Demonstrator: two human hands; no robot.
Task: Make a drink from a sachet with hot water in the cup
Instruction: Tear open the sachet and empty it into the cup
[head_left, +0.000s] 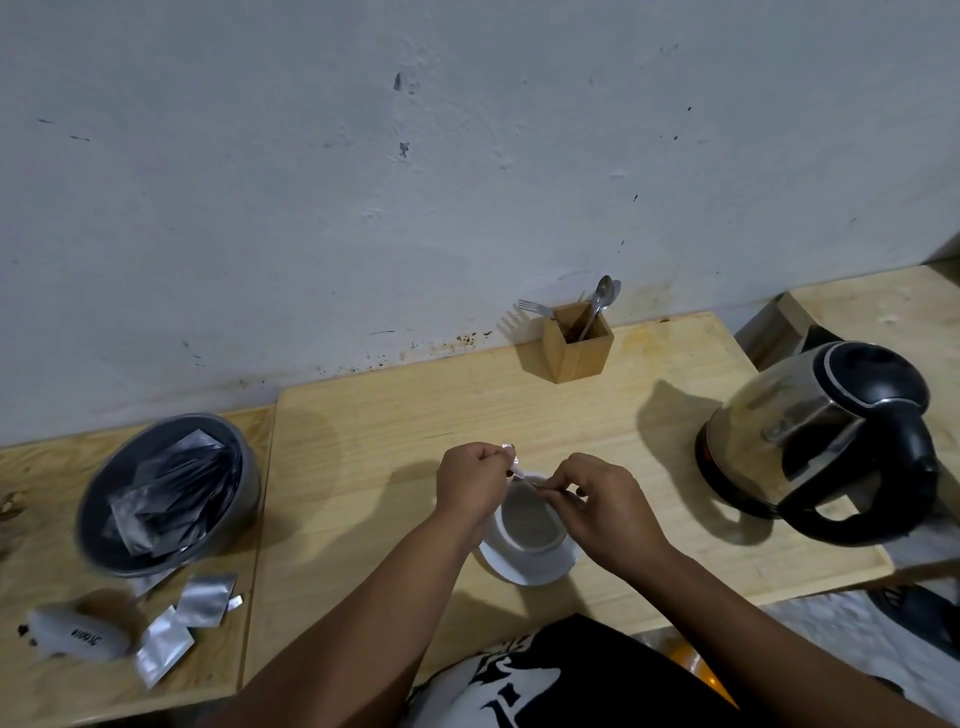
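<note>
Wooden table (395, 415) against scuffed wall (363, 182)

The pale wooden surface (363, 426) carries a white saucer (524, 569), steel kettle (815, 441), wooden cutlery box (576, 345), grey bowl (249, 467) and loose silver sachets (205, 600).

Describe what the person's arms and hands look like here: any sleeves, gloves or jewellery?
Both forearms are bare as far as the frame shows, with no sleeves in view. The left hand and right hand are ungloved, and no rings, watch or bracelets show. Lower down is a black garment with a white print.
</note>
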